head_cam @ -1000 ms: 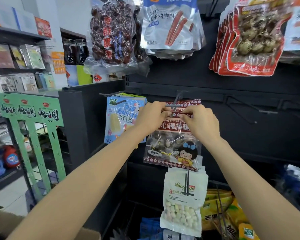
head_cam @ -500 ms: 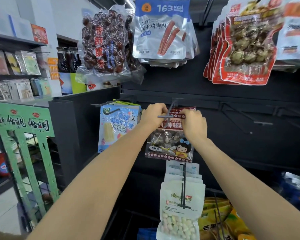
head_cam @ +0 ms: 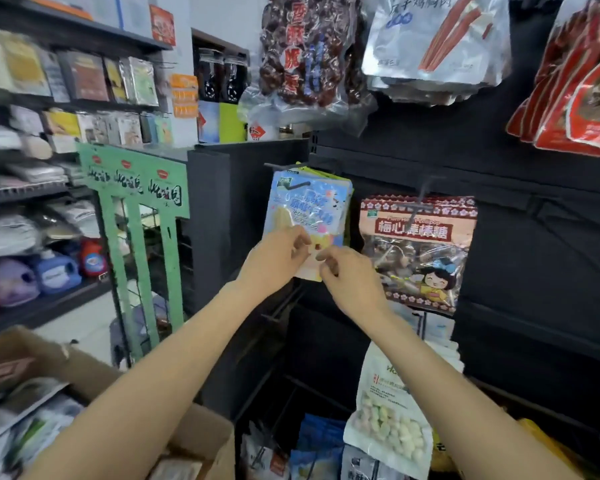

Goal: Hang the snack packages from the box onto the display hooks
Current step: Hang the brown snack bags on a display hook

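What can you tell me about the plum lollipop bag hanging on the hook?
The lollipop bag is a glossy plastic pouch with a dark red flower-patterned border, a peach header with Chinese lettering, and a clear window showing wrapped sweets beside a cartoon girl. It hangs upright from a black metal hook on the dark display panel, right of a blue bag. Neither hand touches it.

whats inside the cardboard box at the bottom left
The cardboard box holds flat snack packages in pale and clear wrappers, lying loosely piled. Their labels are too blurred to read, and anything deeper is hidden by the top layer and the left arm.
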A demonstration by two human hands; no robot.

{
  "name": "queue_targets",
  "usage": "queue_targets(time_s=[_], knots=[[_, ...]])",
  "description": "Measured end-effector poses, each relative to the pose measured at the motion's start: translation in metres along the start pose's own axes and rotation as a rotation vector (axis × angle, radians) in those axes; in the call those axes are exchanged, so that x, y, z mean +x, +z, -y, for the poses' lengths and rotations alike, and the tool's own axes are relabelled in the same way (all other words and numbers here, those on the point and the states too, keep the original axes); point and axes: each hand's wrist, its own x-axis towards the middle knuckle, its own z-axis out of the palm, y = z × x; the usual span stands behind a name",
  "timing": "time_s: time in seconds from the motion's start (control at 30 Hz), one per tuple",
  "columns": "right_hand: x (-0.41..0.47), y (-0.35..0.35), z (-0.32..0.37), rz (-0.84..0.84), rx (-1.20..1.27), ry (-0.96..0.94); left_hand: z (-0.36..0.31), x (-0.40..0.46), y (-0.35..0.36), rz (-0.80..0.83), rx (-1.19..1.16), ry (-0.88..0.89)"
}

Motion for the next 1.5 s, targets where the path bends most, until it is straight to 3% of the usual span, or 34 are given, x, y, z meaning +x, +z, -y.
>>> queue_targets(time_s=[0.37, 0.5, 0.6, 0.77, 0.97, 1.07, 1.17, 1.33, 1.5], knots=[[-0.031, 0.237, 0.211, 0.562, 0.21, -0.227, 0.244, -0.196, -0.142, -0.021, 0.271, -0.648], [-0.043, 0.336, 0.275, 0.776, 0.206, -0.222, 0.324, -0.256, -0.186, -0.015, 0.482, -0.827], [-0.043, 0.392, 0.312, 0.826, 0.224, -0.2, 0.372, -0.281, -0.204, 0.039, 0.448, -0.897], [-0.024, 0.445, 0.345, 0.887, 0.2, -0.186, 0.415, -0.28, -0.212, 0.148, 0.297, -0.858], [-0.008, 0.461, 0.345, 0.742, 0.192, -0.137, 0.416, -0.278, -0.216, 0.127, 0.436, -0.748], [-0.004, 0.436, 0.344, 0.674, 0.335, -0.086, 0.4, -0.285, -0.224, -0.034, 0.436, -0.707], [-0.004, 0.394, 0.339, 0.625, 0.441, -0.104, 0.384, -0.28, -0.238, -0.154, 0.287, -0.666], [-0.002, 0.329, 0.32, 0.505, 0.435, -0.139, 0.338, -0.239, -0.251, -0.103, 0.161, -0.522], [-0.003, 0.254, 0.289, 0.404, 0.203, -0.184, 0.262, -0.19, -0.238, 0.116, 0.481, -0.176]])
